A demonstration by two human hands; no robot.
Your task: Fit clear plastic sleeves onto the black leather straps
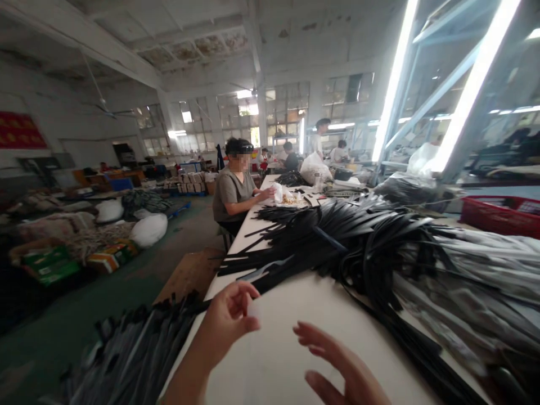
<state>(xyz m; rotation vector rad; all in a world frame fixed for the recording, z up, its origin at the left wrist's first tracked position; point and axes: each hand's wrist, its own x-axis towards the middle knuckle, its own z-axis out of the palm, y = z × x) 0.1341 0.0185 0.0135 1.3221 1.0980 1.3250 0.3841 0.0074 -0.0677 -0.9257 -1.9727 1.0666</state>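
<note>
The table (pixel 270 354) is off-white, and the strips (pixel 295 247) heaped on it are black, with a silvery grey sheen in places. The bundles (pixel 498 256) over there run pale grey and whitish, and the crate (pixel 500 216) is deep red. I see a dull green floor (pixel 183 239), brown cardboard (pixel 185 275), a white sack (pixel 148 230), a grey-brown top (pixel 232 188) on one worker (pixel 239 147), and a red banner (pixel 21 130) with yellowish lettering.
</note>
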